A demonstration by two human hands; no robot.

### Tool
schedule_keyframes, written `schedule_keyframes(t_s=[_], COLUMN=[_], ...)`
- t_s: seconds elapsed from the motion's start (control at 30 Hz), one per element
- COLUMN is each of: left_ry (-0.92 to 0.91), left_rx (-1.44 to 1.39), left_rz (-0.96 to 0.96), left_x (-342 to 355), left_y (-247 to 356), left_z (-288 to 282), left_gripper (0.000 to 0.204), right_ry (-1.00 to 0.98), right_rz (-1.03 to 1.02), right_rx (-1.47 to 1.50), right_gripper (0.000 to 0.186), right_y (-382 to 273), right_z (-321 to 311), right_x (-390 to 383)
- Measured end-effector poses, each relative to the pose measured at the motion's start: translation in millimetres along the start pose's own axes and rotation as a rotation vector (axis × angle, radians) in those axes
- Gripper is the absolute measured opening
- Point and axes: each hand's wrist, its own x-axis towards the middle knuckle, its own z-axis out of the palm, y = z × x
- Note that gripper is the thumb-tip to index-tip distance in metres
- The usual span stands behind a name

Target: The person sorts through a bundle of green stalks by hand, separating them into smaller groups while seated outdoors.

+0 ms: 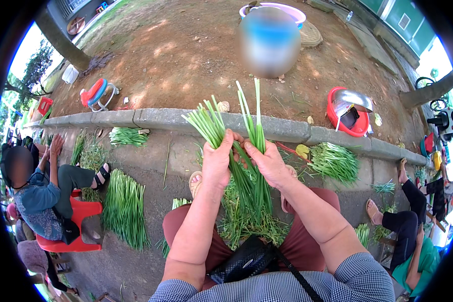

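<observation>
My left hand [218, 160] is closed around a thick bunch of chives [208, 126], pale cut ends pointing up and away from me. Held in my right hand [271, 163] is a thinner bunch of chives [257, 132], with a few stalks sticking up higher. The two hands are close together above my knees, fingertips nearly touching. Below them the green leaves hang down and cross. Under the leaves, between my feet, lies a loose heap of trimmed greens [256, 229]. A black bag [244, 264] rests on my lap.
Chive piles lie at left [125, 209], far left [128, 136] and right [334, 162]. A stone curb [186, 121] runs across ahead. Beyond it stand a red basin [355, 126] and a small stool [98, 94]. People sit on both sides, one on a red chair [80, 221].
</observation>
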Motion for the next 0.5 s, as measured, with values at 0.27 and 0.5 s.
schedule_keyframes(t_s=[0.27, 0.5], left_ry=[0.06, 0.193], left_rx=[0.007, 0.317], left_rz=[0.201, 0.208], left_x=[14, 11], left_y=[34, 36], left_z=[-28, -26], left_gripper=[0.01, 0.015], right_ry=[-0.103, -0.135], right_rz=[0.132, 0.161], right_rx=[-0.048, 0.008], right_gripper=[0.023, 0.03], right_y=[-7, -9], right_z=[-19, -17], right_x=[6, 5])
